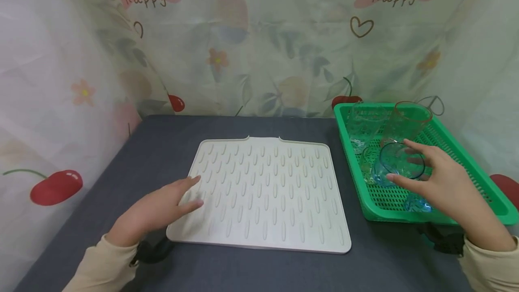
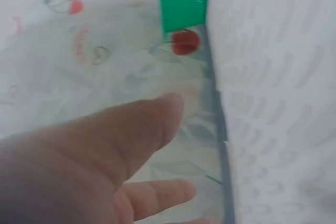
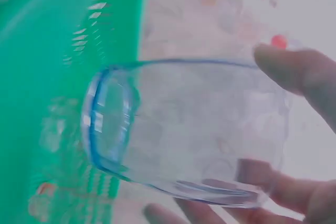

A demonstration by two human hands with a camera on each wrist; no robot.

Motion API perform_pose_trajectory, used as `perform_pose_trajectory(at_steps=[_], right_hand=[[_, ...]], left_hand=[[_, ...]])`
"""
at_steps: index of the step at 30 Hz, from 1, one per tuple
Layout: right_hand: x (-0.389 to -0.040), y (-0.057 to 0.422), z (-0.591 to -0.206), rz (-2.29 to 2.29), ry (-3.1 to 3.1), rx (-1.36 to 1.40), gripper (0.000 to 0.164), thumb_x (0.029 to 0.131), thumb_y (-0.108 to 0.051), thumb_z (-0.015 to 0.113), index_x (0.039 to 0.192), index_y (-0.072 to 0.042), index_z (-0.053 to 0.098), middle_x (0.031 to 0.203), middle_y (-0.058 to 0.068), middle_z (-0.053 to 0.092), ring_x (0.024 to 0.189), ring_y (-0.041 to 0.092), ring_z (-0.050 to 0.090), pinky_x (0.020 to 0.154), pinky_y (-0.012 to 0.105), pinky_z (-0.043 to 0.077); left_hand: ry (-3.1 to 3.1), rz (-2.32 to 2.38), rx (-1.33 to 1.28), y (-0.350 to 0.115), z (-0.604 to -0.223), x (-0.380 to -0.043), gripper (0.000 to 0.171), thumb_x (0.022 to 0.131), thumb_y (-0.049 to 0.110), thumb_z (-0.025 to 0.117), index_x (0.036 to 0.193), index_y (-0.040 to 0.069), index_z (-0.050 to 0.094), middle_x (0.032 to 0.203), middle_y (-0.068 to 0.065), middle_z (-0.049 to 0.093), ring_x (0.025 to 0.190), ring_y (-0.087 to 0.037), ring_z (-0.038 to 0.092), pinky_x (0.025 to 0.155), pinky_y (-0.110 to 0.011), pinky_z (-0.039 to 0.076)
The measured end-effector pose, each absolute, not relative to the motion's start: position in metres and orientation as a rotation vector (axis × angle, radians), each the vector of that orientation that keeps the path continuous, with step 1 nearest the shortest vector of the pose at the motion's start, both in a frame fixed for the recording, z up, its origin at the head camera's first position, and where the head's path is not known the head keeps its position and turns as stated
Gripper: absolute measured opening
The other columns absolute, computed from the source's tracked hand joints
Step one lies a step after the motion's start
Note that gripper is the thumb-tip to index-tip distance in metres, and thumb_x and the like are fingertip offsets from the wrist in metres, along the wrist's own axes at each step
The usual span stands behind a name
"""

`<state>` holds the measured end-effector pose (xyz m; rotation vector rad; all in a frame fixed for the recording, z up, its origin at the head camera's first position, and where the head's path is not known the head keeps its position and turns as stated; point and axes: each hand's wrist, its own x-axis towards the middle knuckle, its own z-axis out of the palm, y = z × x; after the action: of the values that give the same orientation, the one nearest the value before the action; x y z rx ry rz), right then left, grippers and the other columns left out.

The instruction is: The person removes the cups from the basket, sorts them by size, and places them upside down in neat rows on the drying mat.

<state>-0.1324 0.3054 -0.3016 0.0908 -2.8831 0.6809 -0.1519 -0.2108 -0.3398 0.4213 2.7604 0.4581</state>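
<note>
My right hand (image 1: 452, 184) holds a clear drinking glass (image 1: 399, 161) with a blue tint, thumb on one side near the rim and fingers on the other. In the right wrist view, that glass (image 3: 194, 124) lies sideways across the picture, its blue base toward the green basket (image 3: 26, 77). Over the left edge of a white ridged mat (image 1: 259, 193), my left hand (image 1: 162, 206) hovers with thumb and fingers spread, holding nothing. The left wrist view shows the left hand (image 2: 105, 140) beside the mat (image 2: 278, 77).
The green basket (image 1: 357, 184) stands at the right. In it are a tall clear glass (image 1: 362, 125), a red-rimmed glass (image 1: 407, 123), a yellowish glass (image 1: 366, 168) and something blue and glassy (image 1: 417, 203). A patterned curtain (image 1: 259, 48) borders the dark table (image 1: 259, 269).
</note>
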Motion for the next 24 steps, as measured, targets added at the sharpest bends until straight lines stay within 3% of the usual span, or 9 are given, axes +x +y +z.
perform_pose_trajectory(at_steps=[3,6,8,10,14,19,24], right_hand=[[-0.129,0.297,-0.294,0.715,-2.796,0.062,0.092,0.081,-0.043,0.077,0.152,-0.008,0.03,0.132,0.023,0.048,0.107,0.042,0.055,0.073,0.053,0.047],[-0.125,0.287,-0.286,0.781,-2.712,0.067,0.09,0.079,-0.041,0.079,0.152,-0.016,0.033,0.133,0.019,0.049,0.1,0.009,0.059,0.075,0.028,0.052],[-0.124,0.279,-0.283,0.841,-2.652,0.098,0.087,0.078,-0.036,0.081,0.15,-0.02,0.037,0.132,0.014,0.051,0.093,-0.009,0.054,0.072,0.008,0.046],[-0.122,0.269,-0.281,0.911,-2.594,0.146,0.083,0.077,-0.03,0.083,0.148,-0.024,0.041,0.13,0.007,0.052,0.087,-0.02,0.046,0.072,-0.004,0.037],[-0.12,0.247,-0.281,1.032,-2.499,0.272,0.08,0.075,-0.017,0.085,0.145,-0.025,0.046,0.127,-0.002,0.053,0.098,-0.014,0.051,0.077,-0.003,0.039],[-0.119,0.221,-0.287,1.096,-2.47,0.423,0.083,0.071,-0.015,0.087,0.143,-0.019,0.048,0.13,0.005,0.056,0.108,-0.012,0.049,0.08,0.001,0.042],[-0.119,0.198,-0.296,1.123,-2.496,0.518,0.082,0.07,-0.018,0.088,0.142,-0.015,0.049,0.131,0.008,0.058,0.111,0.01,0.058,0.081,0.025,0.054]], left_hand=[[2.838,0.53,0.423,-0.206,-0.326,-0.148,0.08,0.092,0.057,0.055,0.152,0.009,0.031,0.154,-0.018,0.035,0.14,-0.038,0.034,0.108,-0.057,0.033],[2.913,0.633,0.444,-0.199,-0.314,-0.142,0.082,0.092,0.055,0.058,0.153,0.01,0.028,0.156,-0.017,0.031,0.142,-0.038,0.031,0.108,-0.058,0.032],[2.956,0.72,0.479,-0.193,-0.309,-0.138,0.081,0.092,0.051,0.059,0.154,0.012,0.025,0.157,-0.016,0.029,0.143,-0.037,0.03,0.109,-0.058,0.031],[2.98,0.828,0.521,-0.186,-0.304,-0.134,0.079,0.093,0.047,0.061,0.155,0.015,0.023,0.157,-0.013,0.028,0.143,-0.035,0.031,0.108,-0.057,0.032],[3.024,1.075,0.673,-0.169,-0.302,-0.127,0.074,0.092,0.03,0.067,0.153,0.017,0.028,0.155,-0.008,0.035,0.137,-0.031,0.04,0.106,-0.053,0.038],[3.027,1.313,0.875,-0.142,-0.307,-0.119,0.073,0.087,0.016,0.073,0.15,0.016,0.036,0.153,-0.002,0.039,0.137,-0.022,0.042,0.107,-0.046,0.04],[2.924,1.474,1.0,-0.12,-0.315,-0.115,0.072,0.087,0.015,0.073,0.15,0.017,0.037,0.152,0.0,0.041,0.137,-0.018,0.042,0.108,-0.038,0.039]])
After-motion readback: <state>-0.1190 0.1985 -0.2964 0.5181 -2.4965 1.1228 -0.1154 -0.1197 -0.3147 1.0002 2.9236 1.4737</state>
